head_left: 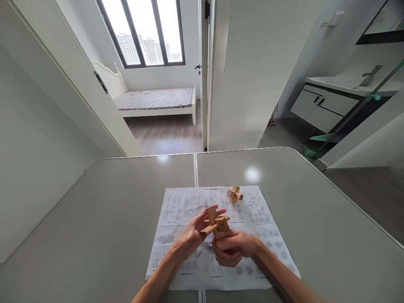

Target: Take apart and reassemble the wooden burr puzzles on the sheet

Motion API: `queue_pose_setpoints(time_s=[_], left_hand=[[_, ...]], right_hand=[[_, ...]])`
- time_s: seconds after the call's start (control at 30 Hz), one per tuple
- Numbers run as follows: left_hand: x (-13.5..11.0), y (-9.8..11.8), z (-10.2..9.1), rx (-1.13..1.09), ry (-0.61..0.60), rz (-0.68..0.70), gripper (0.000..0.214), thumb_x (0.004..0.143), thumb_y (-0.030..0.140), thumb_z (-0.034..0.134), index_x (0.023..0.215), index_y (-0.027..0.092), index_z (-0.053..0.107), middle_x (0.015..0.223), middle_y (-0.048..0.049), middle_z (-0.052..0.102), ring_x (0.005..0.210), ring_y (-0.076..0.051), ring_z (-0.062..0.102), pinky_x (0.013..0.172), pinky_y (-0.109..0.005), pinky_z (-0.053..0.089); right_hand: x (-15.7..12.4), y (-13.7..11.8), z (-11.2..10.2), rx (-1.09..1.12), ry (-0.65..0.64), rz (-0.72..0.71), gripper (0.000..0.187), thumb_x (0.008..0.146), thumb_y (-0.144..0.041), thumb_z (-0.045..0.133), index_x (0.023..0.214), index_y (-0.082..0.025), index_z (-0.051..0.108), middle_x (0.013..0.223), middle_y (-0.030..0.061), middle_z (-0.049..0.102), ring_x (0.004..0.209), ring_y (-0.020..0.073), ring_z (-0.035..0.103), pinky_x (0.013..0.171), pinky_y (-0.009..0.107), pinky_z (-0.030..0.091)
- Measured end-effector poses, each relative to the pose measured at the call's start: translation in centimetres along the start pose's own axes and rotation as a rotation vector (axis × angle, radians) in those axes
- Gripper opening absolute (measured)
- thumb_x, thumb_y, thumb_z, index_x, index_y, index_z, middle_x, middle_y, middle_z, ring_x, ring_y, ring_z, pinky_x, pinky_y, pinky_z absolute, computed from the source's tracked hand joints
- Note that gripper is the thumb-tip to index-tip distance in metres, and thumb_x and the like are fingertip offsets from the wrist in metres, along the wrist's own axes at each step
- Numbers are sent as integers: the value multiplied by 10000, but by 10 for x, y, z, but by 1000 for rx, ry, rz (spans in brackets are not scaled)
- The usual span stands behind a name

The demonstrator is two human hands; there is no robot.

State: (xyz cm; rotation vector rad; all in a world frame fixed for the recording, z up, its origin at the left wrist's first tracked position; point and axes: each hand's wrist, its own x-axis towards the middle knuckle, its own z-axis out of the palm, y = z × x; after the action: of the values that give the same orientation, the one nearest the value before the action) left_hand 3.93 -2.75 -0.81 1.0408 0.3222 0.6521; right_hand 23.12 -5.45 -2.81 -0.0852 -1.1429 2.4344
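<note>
Wooden puzzle (217, 224): crossed bars held up between both hands, above the middle of the paper sheet, apparently raised so its sides can be seen and reached
Right hand (232, 249): thumb pressed on the lower block and fingers curled beneath it, pinching the wood firmly; this grip seems to carry the weight
Left hand (192, 231): fingers loosely spread behind the puzzle, thumb by the end of a slanting bar, probably to steady or feel the pieces; whether it pinches any wood I cannot tell
Small puzzle (235, 194): a crossed wooden block resting on the sheet's far right part, apart from both hands, perhaps set there to leave room for them
Paper sheet (172, 248): laid flat on the table (104, 219) under the hands, likely so its rows of small drawings stay in sight
Writing: a heading along the sheet's far edge and captions among the drawings, all too small to read
Mark: a dark sign on the held puzzle near the right thumb, not legible
Brand: none that I can make out
</note>
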Motion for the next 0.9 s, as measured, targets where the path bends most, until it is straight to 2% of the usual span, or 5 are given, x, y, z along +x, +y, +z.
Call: queue_pose_setpoints(time_s=[0.13,0.23,0.37,0.6,0.9], left_hand=[[-2,8,4,-9,-58,-77,1051,718,786,793,1536,181,531,1568,-251,525,1423,-493,511,1208,-658,340],[-2,9,4,1,-85,-68,1019,700,728,848,1505,171,566,1522,-236,579,1441,-485,496,1224,-636,336],[-1,7,2,22,-50,-44,969,678,656,901,1468,184,599,1456,-207,633,1411,-458,537,1224,-616,354],[0,0,-4,37,53,23,930,649,584,945,1440,236,600,1388,-163,651,1345,-413,583,1152,-556,444],[0,-7,-9,95,153,72,954,668,511,956,1487,251,542,1492,-172,579,1278,-377,623,974,-414,551]], right_hand=[[3,1,3,-34,-32,84,505,945,-462,689,556,-208,490,425,-88,368,352,66,278,338,207,223],[2,1,4,-50,14,84,532,925,-526,701,549,-214,491,433,-90,355,354,67,265,337,215,213],[-2,0,2,-63,99,60,482,956,-565,663,644,-205,583,456,-95,344,367,72,258,356,223,211],[-4,0,-4,-84,257,-93,411,999,-573,632,929,-169,644,523,-84,448,417,91,350,438,233,326],[-2,3,-4,-90,414,-181,435,1028,-540,604,761,-201,546,518,-87,408,417,71,266,440,240,254]])
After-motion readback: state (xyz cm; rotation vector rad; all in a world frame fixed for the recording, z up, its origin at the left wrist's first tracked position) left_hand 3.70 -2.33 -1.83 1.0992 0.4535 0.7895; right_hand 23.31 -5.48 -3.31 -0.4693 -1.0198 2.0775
